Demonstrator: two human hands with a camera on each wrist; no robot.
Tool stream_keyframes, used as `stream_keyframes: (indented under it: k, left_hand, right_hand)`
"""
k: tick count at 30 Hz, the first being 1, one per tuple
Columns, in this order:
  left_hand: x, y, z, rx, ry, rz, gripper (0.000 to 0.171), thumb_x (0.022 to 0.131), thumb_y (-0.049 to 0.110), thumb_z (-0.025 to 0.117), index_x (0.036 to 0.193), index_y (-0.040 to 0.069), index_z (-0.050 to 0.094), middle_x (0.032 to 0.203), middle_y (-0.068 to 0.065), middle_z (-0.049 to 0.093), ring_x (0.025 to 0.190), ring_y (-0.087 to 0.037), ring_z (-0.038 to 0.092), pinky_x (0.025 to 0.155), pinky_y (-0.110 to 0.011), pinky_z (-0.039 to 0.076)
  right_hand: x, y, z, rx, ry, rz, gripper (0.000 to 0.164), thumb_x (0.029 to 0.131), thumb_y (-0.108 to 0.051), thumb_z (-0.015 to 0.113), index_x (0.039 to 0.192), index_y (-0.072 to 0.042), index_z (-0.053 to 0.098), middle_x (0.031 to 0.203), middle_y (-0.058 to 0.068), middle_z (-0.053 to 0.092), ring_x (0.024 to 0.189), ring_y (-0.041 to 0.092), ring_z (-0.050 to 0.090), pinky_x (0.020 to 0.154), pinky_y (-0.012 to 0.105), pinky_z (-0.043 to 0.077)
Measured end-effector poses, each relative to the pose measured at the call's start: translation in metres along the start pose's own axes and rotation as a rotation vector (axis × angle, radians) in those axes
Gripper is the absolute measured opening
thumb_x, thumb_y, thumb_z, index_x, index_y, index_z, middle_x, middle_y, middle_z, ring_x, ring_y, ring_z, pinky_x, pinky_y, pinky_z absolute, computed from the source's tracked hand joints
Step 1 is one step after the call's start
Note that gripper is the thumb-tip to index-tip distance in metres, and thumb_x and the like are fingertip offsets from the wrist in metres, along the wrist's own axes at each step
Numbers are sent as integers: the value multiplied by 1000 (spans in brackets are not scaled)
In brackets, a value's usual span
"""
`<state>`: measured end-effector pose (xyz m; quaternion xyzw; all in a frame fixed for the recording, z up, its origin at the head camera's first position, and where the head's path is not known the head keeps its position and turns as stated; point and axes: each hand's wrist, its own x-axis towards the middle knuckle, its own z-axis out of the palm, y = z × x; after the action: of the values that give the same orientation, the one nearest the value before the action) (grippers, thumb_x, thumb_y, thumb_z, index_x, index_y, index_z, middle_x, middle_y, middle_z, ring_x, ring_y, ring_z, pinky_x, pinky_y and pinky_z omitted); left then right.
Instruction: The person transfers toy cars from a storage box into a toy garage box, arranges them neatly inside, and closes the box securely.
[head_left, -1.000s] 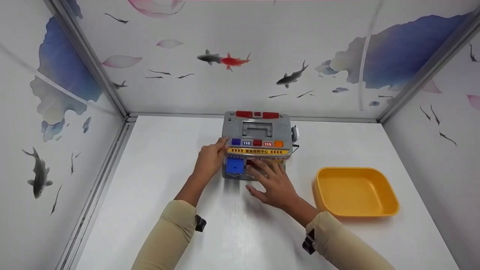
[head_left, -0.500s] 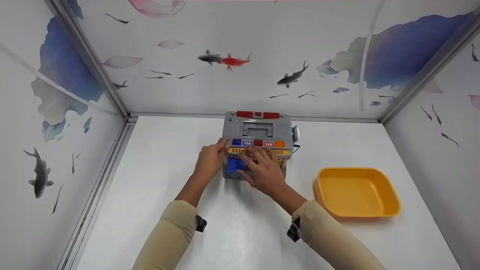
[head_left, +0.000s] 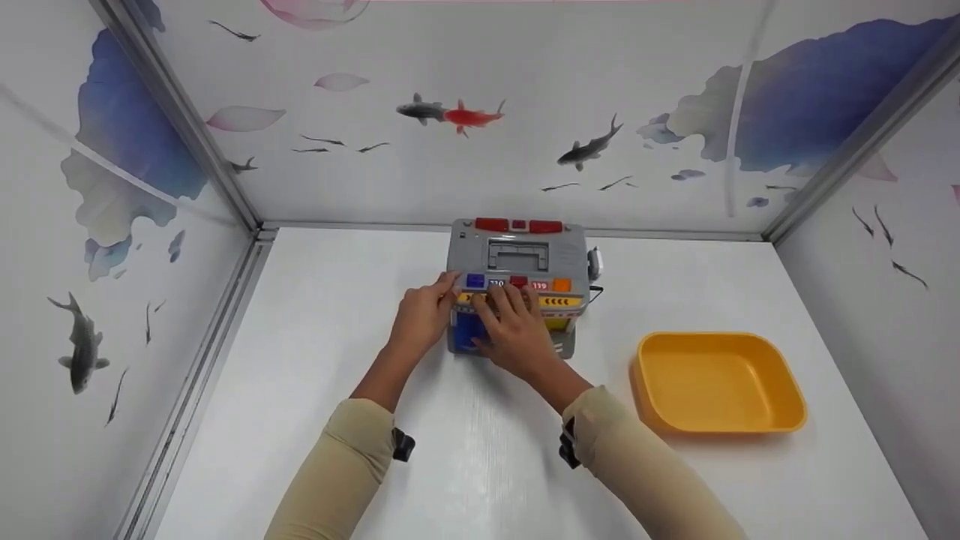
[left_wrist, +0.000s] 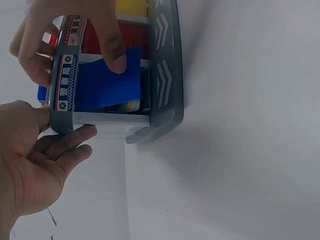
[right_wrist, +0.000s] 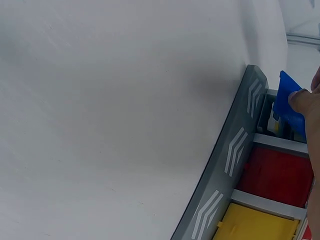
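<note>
A grey toy rescue station with red lights on its roof stands at the back of the white table. At its left front roof corner, my left hand pinches the edge between thumb and fingers. Several fingers of my right hand rest over the yellow-striped front edge. The right thumb touches the blue door, which is tilted so that its lower edge stands out from its bay. Something light and yellow shows behind it in the left wrist view. Beside it, the red door and yellow door lie flat in their bays.
To the right stands a yellow-orange plastic tub. Close behind the toy rises a printed back wall, with side walls to left and right. A white piece sticks out from the toy's right side.
My right hand has moved left and up, from in front of the red door to the blue one, its fingers now over the roof edge. The blue door has shifted inward. My left hand has stayed put.
</note>
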<state>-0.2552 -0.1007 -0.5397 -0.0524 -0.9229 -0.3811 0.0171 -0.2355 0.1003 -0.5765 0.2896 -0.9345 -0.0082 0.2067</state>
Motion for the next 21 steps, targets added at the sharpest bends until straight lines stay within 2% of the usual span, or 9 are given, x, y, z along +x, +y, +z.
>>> stream_keyframes:
  k: [5, 12, 16, 19, 21]
  left_hand:
    - [-1, -1, 1, 11, 11, -1, 44, 117, 33, 58, 157, 17, 64, 159, -14, 60, 143, -35, 66, 116, -50, 59]
    - [-1, 0, 1, 12, 15, -6, 44, 117, 34, 57, 158, 19, 64, 160, -14, 60, 142, -35, 67, 112, -50, 62]
    - [-1, 0, 2, 11, 12, -2, 44, 117, 34, 56, 158, 19, 63, 160, -15, 59, 140, -36, 68, 102, -46, 66]
    - [-1, 1, 1, 9, 11, -5, 43, 117, 34, 57, 157, 19, 64, 160, -16, 59, 121, -33, 79, 87, -44, 64]
    - [-1, 0, 0, 15, 15, -5, 43, 117, 34, 57, 157, 19, 64, 160, -15, 59, 113, -32, 80, 85, -44, 64]
  right_hand:
    - [2, -3, 7, -90, -15, -13, 78, 98, -54, 83, 157, -20, 46, 154, 14, 45, 144, 36, 41, 128, 56, 38]
    - [4, -5, 17, -180, 27, 0, 73, 99, -50, 83, 153, -21, 44, 153, 15, 40, 143, 35, 39, 127, 50, 41]
    - [5, -7, 21, -217, 36, 11, 70, 100, -48, 82, 152, -20, 44, 153, 16, 39, 142, 35, 40, 126, 48, 42]
    - [7, -10, 24, -249, 42, 14, 66, 102, -47, 79, 151, -19, 45, 153, 18, 39, 141, 36, 40, 125, 48, 42]
    - [8, -11, 25, -269, 53, 17, 63, 103, -47, 78, 150, -19, 46, 153, 18, 39, 141, 36, 39, 124, 48, 41]
